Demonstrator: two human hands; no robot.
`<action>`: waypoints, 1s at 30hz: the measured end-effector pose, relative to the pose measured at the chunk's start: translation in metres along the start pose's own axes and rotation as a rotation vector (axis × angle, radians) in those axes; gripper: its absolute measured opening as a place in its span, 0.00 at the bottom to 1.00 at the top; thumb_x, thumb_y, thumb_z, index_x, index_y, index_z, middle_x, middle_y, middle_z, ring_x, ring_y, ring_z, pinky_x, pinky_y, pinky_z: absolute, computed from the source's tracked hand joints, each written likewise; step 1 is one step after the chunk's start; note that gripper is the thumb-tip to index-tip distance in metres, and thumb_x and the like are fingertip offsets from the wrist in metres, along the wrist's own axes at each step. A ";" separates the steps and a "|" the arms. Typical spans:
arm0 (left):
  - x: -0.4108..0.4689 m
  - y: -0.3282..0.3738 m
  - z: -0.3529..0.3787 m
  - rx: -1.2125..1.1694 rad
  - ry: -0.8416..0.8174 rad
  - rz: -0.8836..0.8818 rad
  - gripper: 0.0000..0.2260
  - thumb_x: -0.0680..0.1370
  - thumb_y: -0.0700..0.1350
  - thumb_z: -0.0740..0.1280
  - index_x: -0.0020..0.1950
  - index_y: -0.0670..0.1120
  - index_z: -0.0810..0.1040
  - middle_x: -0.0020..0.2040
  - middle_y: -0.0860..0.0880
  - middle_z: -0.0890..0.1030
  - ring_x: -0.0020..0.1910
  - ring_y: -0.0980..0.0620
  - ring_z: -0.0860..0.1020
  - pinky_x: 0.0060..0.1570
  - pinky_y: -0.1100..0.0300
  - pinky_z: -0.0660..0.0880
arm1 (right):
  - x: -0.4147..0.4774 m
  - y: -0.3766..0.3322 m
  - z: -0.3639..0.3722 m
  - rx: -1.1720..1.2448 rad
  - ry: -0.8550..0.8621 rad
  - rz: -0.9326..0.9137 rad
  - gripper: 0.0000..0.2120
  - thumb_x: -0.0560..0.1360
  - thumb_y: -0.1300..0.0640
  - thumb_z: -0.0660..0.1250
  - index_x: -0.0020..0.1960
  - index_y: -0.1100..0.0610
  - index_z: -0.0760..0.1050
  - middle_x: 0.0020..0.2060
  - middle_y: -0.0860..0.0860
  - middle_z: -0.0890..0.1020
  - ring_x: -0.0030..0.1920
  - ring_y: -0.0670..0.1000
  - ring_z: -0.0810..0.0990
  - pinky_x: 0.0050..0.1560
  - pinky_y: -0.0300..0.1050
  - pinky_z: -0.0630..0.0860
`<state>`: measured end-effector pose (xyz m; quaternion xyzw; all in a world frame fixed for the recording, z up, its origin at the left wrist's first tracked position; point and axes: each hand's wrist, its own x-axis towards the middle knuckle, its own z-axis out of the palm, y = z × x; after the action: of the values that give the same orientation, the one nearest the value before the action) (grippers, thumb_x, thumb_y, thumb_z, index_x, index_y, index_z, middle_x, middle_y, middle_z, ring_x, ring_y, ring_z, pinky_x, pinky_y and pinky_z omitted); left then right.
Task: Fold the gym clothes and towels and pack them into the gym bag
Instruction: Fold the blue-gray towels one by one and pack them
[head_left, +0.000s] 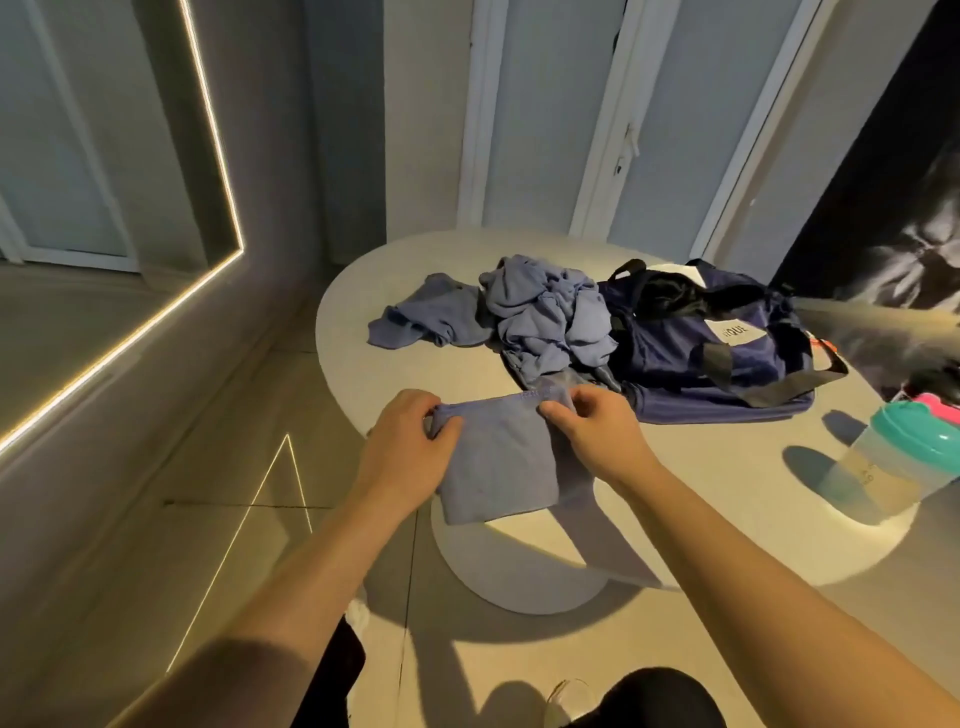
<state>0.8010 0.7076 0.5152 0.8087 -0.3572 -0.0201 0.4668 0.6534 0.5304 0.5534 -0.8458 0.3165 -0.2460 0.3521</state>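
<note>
You pinched the cloth (498, 467) by its top edge, left hand (410, 441) and right hand (597, 421) curled on opposite corners, edge running left-right at the table's (374, 291) near rim. Bag (727, 353) sat beyond, rightward, nearer your right hand.

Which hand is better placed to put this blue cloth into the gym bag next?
Right, probably. The right hand grips the blue cloth on the side nearer the gym bag, which lies to its right; the left hand would have to reach across.
</note>
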 end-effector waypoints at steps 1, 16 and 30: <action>0.012 -0.007 0.004 0.034 -0.012 -0.003 0.09 0.80 0.49 0.65 0.54 0.44 0.78 0.52 0.51 0.78 0.47 0.51 0.77 0.47 0.53 0.77 | 0.011 -0.001 0.006 -0.030 0.011 0.006 0.19 0.77 0.50 0.71 0.32 0.54 0.68 0.28 0.49 0.71 0.31 0.46 0.67 0.33 0.44 0.63; 0.022 -0.024 0.007 0.198 -0.109 -0.064 0.08 0.77 0.49 0.67 0.54 0.49 0.78 0.47 0.51 0.81 0.48 0.49 0.78 0.50 0.47 0.78 | 0.014 -0.003 0.037 -0.519 0.073 0.024 0.19 0.77 0.46 0.66 0.64 0.55 0.76 0.59 0.56 0.79 0.59 0.60 0.75 0.54 0.53 0.75; -0.066 -0.004 -0.003 -0.079 -0.242 -0.396 0.11 0.75 0.54 0.73 0.47 0.48 0.76 0.44 0.49 0.81 0.42 0.51 0.79 0.41 0.55 0.75 | -0.077 0.004 0.058 -0.645 -0.241 -0.055 0.47 0.73 0.26 0.30 0.79 0.51 0.59 0.81 0.55 0.54 0.80 0.58 0.48 0.78 0.58 0.51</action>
<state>0.7554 0.7506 0.4941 0.8358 -0.2438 -0.2220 0.4390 0.6363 0.6082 0.4991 -0.9447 0.3112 -0.0412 0.0948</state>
